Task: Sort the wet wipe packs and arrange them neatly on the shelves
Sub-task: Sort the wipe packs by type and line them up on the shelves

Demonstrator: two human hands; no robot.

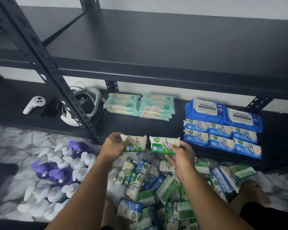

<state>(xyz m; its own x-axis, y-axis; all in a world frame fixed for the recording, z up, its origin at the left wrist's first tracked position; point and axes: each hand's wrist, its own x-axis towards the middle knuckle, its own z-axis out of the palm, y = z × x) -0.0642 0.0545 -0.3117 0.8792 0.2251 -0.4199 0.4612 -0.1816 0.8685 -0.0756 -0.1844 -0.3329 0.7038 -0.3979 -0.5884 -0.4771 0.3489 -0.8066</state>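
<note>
Above heaped floor packs (156,185), gripping green-white plastic wipe pack (135,144) in left hand (112,146), twin pack (163,145) in right hand (183,156); next, shelving both squarely

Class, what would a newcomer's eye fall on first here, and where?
At centre the left hand and right hand each hold a green pack, the left pack beside the right pack. Below them a jumbled heap of green and blue packs lies on the floor; on the shelf at right, blue packs sit in neat rows.
</note>
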